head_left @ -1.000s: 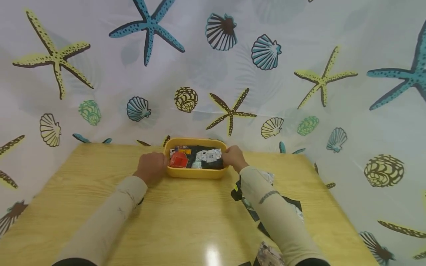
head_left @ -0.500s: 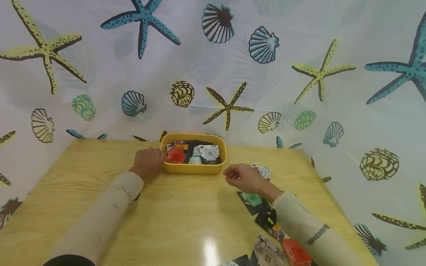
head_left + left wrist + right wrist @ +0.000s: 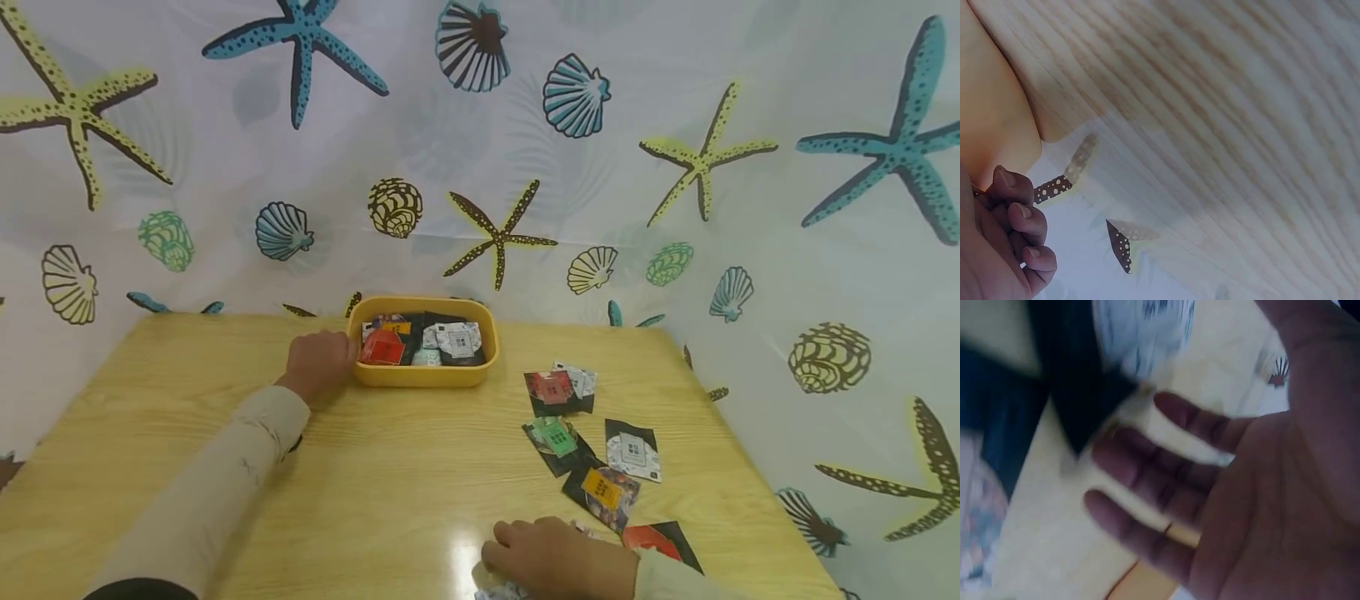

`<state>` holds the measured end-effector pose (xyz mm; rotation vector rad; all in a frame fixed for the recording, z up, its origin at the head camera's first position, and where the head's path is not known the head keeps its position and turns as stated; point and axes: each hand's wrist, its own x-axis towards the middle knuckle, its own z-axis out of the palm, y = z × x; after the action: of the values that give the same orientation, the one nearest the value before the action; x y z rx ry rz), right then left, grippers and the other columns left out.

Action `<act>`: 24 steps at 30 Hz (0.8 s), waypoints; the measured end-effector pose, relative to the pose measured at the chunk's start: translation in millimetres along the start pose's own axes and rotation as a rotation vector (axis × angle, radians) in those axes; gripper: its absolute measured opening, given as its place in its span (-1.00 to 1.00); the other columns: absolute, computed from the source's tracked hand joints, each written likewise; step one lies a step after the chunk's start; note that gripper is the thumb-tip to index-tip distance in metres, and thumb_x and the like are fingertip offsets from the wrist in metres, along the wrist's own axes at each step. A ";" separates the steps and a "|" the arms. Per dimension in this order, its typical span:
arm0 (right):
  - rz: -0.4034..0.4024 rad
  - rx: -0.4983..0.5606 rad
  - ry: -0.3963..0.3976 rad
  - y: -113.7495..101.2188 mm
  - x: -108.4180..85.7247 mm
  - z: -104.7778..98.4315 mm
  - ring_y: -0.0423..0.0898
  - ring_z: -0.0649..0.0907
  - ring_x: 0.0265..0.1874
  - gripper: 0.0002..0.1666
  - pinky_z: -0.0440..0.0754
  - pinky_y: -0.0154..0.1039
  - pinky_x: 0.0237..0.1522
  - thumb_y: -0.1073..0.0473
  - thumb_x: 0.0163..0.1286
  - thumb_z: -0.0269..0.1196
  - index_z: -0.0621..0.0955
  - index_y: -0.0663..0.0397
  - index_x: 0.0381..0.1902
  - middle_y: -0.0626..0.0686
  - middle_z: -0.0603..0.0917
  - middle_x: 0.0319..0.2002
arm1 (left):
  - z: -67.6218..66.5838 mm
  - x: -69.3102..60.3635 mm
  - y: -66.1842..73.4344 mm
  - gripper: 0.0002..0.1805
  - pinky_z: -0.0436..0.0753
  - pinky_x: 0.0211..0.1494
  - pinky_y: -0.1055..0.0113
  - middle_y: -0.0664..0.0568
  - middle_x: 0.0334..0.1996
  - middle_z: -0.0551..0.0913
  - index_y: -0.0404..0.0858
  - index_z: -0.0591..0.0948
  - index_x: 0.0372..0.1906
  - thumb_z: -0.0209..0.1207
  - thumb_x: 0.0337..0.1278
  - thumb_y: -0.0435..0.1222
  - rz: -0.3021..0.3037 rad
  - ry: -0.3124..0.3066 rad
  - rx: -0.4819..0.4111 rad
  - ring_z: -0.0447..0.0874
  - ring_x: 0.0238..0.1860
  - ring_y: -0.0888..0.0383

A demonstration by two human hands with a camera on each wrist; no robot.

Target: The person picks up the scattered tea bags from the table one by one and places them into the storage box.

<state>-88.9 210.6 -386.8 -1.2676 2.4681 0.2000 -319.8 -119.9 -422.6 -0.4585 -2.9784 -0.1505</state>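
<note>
At the back of the table sits a yellow plastic basket (image 3: 423, 377) with several small tea-bag-like sachets (image 3: 459, 342) inside. My left hand (image 3: 318, 362) grips the basket's left end; in the left wrist view its fingers (image 3: 1025, 219) are curled against the orange-looking wall, the thumb hidden. Near the front edge, my right hand (image 3: 551, 554) is over a white-patterned sachet (image 3: 501, 592), partly covering it. In the right wrist view its fingers (image 3: 1147, 478) are loosely spread, palm showing, beside a blurred dark sachet (image 3: 1072, 369); nothing is visibly held.
Several sachets lie scattered along the table's right side: a red one (image 3: 551, 389), a green one (image 3: 557, 439), an orange-labelled one (image 3: 602, 490), a white one (image 3: 633, 451) and a red-and-black one (image 3: 660, 542). A seashell-patterned cloth (image 3: 480, 150) hangs behind the table.
My right hand has left the basket's right end and come down toward the front edge, uncovering the scattered sachets. The left hand stays at the basket's left end.
</note>
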 end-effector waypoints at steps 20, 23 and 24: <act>-0.009 0.858 0.107 61.3 20.7 -14.5 -0.44 0.56 -0.29 -0.79 0.55 -0.45 -0.19 0.15 0.51 0.15 0.50 0.05 0.04 -0.03 0.71 -0.19 | 4.6 1.2 -3.6 -0.63 0.52 -0.64 0.10 -0.03 -0.68 0.44 -0.25 0.45 -0.60 -0.08 0.39 -0.27 0.045 0.015 0.036 0.44 -0.66 0.05; 0.119 1.041 0.251 88.9 33.0 -27.7 -0.34 0.65 -0.25 -0.75 0.63 -0.35 -0.20 0.22 0.54 0.09 0.51 0.23 0.08 0.18 0.75 -0.07 | 7.0 -2.2 -3.3 -0.70 0.54 -0.65 0.10 -0.05 -0.65 0.47 -0.26 0.47 -0.56 0.01 0.35 -0.33 0.120 0.051 0.125 0.45 -0.66 0.03; 0.184 1.097 0.299 97.2 38.3 -32.3 -0.30 0.67 -0.27 -0.71 0.65 -0.31 -0.23 0.24 0.55 0.07 0.50 0.29 0.12 0.22 0.74 -0.06 | 7.5 -3.7 -2.8 -0.74 0.55 -0.64 0.08 -0.06 -0.64 0.48 -0.27 0.48 -0.53 0.05 0.33 -0.36 0.153 0.068 0.169 0.46 -0.66 0.02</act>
<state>-196.0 229.5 -374.9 -0.5910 2.2647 -1.1991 -318.0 -122.8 -430.7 -0.6423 -2.8441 0.0969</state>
